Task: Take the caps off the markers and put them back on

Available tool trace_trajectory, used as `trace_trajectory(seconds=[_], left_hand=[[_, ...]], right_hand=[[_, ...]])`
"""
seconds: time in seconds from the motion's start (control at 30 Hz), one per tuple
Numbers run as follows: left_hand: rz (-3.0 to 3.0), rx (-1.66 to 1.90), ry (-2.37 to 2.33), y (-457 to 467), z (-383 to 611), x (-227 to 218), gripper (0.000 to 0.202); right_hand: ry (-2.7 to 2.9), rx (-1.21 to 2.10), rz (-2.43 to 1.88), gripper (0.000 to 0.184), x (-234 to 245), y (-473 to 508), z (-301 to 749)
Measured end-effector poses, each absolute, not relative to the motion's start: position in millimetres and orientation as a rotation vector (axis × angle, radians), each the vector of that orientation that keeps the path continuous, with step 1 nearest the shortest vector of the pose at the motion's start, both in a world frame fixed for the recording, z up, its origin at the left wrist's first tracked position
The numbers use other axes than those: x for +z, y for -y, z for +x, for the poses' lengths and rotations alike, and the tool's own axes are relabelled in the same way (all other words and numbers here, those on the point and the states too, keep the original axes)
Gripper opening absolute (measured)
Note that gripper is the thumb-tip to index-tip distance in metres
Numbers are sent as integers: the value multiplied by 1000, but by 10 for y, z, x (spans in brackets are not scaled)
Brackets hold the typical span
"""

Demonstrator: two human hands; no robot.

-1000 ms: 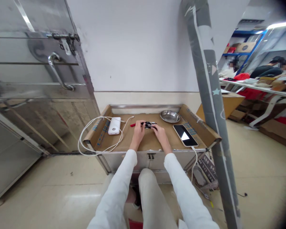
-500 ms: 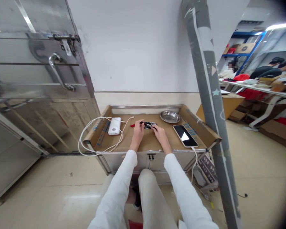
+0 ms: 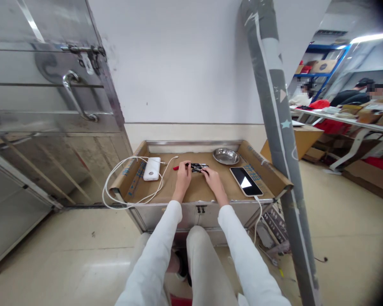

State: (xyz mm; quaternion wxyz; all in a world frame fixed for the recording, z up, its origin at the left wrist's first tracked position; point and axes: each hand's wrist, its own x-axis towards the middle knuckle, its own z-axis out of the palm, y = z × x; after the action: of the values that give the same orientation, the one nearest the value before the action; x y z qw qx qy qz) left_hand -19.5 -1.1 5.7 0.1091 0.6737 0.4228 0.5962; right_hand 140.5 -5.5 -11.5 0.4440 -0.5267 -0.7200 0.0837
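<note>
Both my hands rest on a cardboard-lined metal cart top (image 3: 191, 191) in front of me. My left hand (image 3: 182, 178) is curled, its fingers pinching the left end of a small black part (image 3: 198, 167). My right hand (image 3: 212, 177) is closed on the right end of the same part. A red-handled tool (image 3: 177, 168) lies just left of my left hand's fingertips. The part is too small to make out in detail.
A white power bank (image 3: 152, 168) with a looping white cable (image 3: 115, 187) lies at the left. A steel dish (image 3: 225, 156) stands at the back right, a phone (image 3: 244, 181) beside it. A steel door (image 3: 51, 106) stands left, a grey wrapped post (image 3: 274, 127) right. People sit far right.
My hands stay at the same spot on the small black part, with only slight finger shifts. The camera has drifted a little to the right.
</note>
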Motion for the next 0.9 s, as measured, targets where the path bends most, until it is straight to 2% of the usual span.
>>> trace_trajectory(seconds=[0.5,0.7,0.9], left_hand=[[2031,1718,-1191,-14,-195,20,13],[2263,1456,-1077,-61,-175,-25,11],[2364,1174,-1118,-90,-162,-61,13]], right_hand=[[1782,110,-1330,28,-84,96,1403],[1754,-9,-1327,34,-2,169,1394],[1785,66,-1314,33,4,186,1388]])
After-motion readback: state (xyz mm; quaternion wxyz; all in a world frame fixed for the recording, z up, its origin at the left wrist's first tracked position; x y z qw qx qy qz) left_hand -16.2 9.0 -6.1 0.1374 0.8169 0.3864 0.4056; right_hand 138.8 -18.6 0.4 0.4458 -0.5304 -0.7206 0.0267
